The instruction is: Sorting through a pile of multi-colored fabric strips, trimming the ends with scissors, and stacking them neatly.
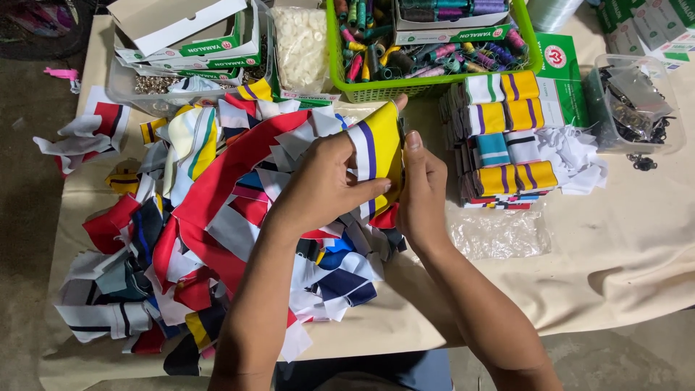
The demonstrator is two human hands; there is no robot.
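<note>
The person holds a folded strip of ribbon (378,148), yellow with white and purple stripes, up over the middle of the table (637,246), just near of the green basket (427,85) of thread spools.

What could go wrong, as a judgement: the ribbon is slick and folded over itself, and the hold is by fingertips only. If either pinch eases, the fold would likely spring open, or the strip would drop into the loose heap of ribbon pieces (210,217) to the left, where it would be hard to pick out again among so many like colours. A forearm sweeping right could also nudge the neat stack of folded ribbons (503,137), which stands just beside the hands and looks easy to topple. The clear plastic bag (499,232) lying near of that stack could be dragged along too.

The grip: the left hand (322,185) is closed on the ribbon's left side, thumb across the near face and fingers curled behind it. The right hand (423,188) presses along the right edge with fingers nearly straight and the thumb tip pointing up at the far top corner; it pinches the ribbon rather than wrapping it. Neither hand is slack, and neither touches anything else.
</note>
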